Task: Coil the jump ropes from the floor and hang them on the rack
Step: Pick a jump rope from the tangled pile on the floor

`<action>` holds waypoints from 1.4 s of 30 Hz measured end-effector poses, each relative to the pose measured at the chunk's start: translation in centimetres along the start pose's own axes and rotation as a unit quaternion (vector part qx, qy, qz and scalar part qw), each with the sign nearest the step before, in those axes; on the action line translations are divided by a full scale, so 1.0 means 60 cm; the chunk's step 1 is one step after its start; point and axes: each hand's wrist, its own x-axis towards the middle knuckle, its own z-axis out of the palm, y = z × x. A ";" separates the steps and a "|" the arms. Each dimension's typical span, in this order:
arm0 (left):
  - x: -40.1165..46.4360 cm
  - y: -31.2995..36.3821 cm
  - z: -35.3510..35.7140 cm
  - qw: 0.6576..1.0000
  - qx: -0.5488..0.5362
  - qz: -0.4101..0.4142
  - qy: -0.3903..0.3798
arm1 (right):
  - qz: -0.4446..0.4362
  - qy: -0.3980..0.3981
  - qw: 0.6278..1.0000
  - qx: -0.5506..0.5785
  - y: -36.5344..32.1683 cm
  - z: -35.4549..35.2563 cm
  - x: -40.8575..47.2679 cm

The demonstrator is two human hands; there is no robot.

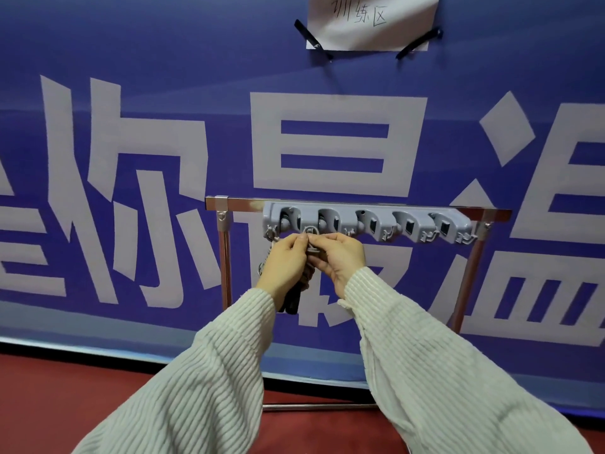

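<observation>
Two arms in white ribbed sleeves (209, 362) reach up from the bottom of the frame to the middle. The floor (98, 388) below them is red. The left hand (284, 261) and the right hand (340, 257) meet just under the gray rack (366, 224), a little left of the middle of the frame. Both hands have curled fingers and pinch the top of a dark coiled jump rope (299, 283) between them. The rope's loop is up at a small hook (309, 231) on the bottom edge of the rack, near its left end. The rest of the rope and its dark handles hang down between the wrists. Another rope (266, 257) hangs from the hook furthest left, mostly hidden behind the left hand. The rack is fixed to a shiny metal bar (239, 204) that stands on two metal legs. Behind it all is a big blue banner (163, 44) with huge white letters. A white paper sign (373, 21) is taped at the top of the frame.
</observation>
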 end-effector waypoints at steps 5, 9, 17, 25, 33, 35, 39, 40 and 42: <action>0.018 0.000 0.005 0.999 0.005 -0.030 0.037 | 0.015 0.003 1.000 -0.006 0.004 -0.003 0.018; 0.034 -0.005 0.003 0.998 0.030 -0.035 0.043 | 0.043 -0.010 0.999 0.000 -0.002 -0.002 0.027; 0.021 -0.069 0.020 0.997 -0.063 -0.051 0.010 | -0.016 0.029 0.995 -0.099 0.053 -0.016 0.029; 0.024 -0.109 0.049 0.983 -0.163 -0.072 0.048 | -0.049 0.010 0.994 -0.098 0.090 -0.036 0.013; 0.030 -0.122 0.061 0.971 -0.188 -0.124 0.078 | -0.024 -0.002 0.993 -0.118 0.120 -0.055 0.006; 0.027 -0.129 0.061 0.969 -0.186 -0.131 0.102 | -0.027 0.000 0.991 -0.133 0.124 -0.062 0.008; 0.010 -0.139 0.061 0.970 -0.166 -0.140 0.107 | -0.026 0.003 0.989 -0.148 0.134 -0.069 0.003; 0.004 -0.141 0.061 0.969 -0.162 -0.147 0.114 | -0.025 0.006 0.989 -0.148 0.136 -0.071 -0.001; -0.009 -0.144 0.062 0.965 -0.157 -0.161 0.136 | -0.019 0.010 0.988 -0.153 0.141 -0.073 -0.008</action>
